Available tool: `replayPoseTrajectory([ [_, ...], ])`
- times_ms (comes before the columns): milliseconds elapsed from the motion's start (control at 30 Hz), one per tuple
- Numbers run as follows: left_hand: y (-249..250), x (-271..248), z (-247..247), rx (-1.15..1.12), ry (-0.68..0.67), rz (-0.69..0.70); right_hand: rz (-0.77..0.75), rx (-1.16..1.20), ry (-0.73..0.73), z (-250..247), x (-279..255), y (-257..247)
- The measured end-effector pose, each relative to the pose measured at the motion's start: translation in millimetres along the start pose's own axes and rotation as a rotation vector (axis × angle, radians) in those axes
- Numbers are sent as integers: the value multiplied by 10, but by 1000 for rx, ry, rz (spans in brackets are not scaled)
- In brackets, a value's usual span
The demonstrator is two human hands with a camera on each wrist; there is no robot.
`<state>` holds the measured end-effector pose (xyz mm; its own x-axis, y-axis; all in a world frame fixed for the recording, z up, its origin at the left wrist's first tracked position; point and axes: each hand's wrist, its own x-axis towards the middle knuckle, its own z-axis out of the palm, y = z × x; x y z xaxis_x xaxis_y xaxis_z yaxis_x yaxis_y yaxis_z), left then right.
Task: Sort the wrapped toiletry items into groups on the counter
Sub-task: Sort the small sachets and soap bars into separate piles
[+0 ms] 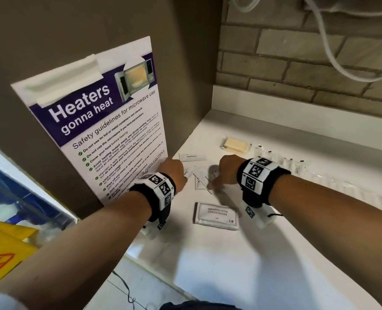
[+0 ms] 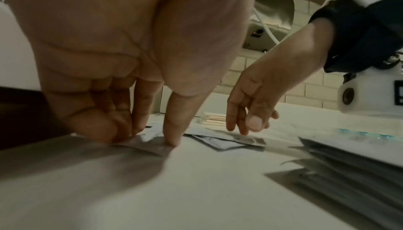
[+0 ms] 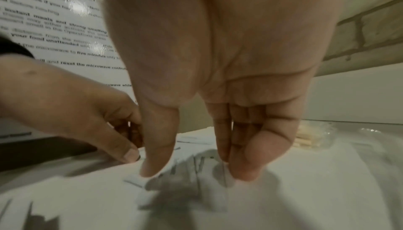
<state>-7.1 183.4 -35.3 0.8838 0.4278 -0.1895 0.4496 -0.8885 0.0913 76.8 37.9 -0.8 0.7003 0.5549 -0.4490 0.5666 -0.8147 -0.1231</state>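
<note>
1. Small flat white toothpaste sachets [image 1: 202, 179]: loose overlapping cluster on the white counter [image 1: 275, 253], near the left wall, between both hands.
2. Left hand [image 1: 174, 172]: fingers curled down, thumb tip and fingertips [image 2: 172, 139] on the edge of one sachet [image 2: 144, 145]; pinch or mere press, cannot tell.
3. Right hand [image 1: 227, 170]: fingers straight, pointing down, tips [image 3: 242, 173] at or just above the cluster; holding nothing visible.
4. Fourth toothpaste sachet [image 1: 192, 157]: lying alone just beyond the cluster.
5. Recommended handling: pin one sachet flat, slide the neighbour out sideways; avoid lifting two stuck together.
6. White shampoo-with-conditioner packet [image 1: 217, 215]: nearer the body, apart from the cluster; keep separate.
7. Clear-wrapped pale yellow block [image 1: 236, 144] and row of clear-wrapped items [image 1: 281, 161]: further back to the right.
8. Microwave safety poster [image 1: 109, 121]: against the left wall.
</note>
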Motion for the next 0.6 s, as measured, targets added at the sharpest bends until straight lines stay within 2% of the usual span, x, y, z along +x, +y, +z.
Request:
replayPoseTrajectory([
  [100, 24, 47, -28, 31, -15, -16, 5, 16, -1, 33, 65, -17],
  [267, 57, 134, -15, -98, -96, -48, -15, 1, 0, 10, 208, 0],
  [400, 33, 190, -4, -288, -100, -20, -13, 34, -31, -43, 245, 105],
  [600, 39, 192, -26, -660, -41, 52, -35, 113, 61, -127, 210, 248],
])
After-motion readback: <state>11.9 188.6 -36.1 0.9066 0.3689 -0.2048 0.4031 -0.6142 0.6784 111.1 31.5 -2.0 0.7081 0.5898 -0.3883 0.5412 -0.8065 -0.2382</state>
